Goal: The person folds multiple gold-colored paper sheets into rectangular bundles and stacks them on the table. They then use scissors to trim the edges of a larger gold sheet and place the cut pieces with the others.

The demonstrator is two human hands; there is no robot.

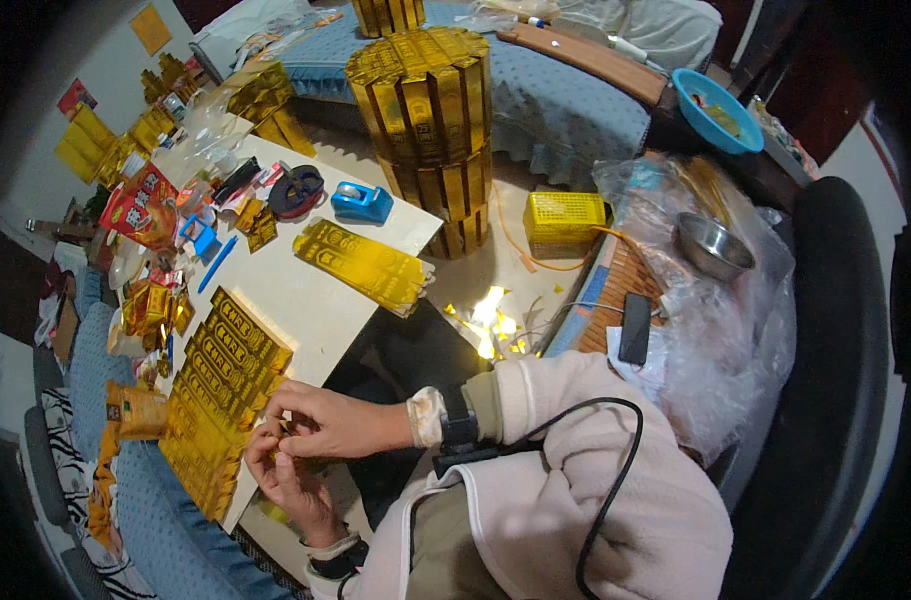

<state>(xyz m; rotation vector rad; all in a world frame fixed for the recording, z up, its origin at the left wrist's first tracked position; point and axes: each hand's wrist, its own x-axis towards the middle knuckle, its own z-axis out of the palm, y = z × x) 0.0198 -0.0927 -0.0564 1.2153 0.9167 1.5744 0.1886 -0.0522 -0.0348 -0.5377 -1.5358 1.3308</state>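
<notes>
My right hand point(343, 426) and my left hand point(289, 480) meet at the fingertips beside the table's near edge. A small gold glint shows between the fingers, but they hide what is pinched there. Just past them, rows of overlapping gold foil paper strips point(227, 375), embossed with writing, lie along the white tabletop point(328, 322). Farther right on the table is a stack of flat gold foil strips point(362, 262) with uneven ends.
A blue tape dispenser point(362, 202), a blue pen point(218, 264) and a red packet point(142, 204) share the table. Gold foil towers point(422, 105) stand beyond it. A yellow basket point(566, 217) sits on the floor. At right are a phone point(635, 328) and a metal bowl point(714, 244).
</notes>
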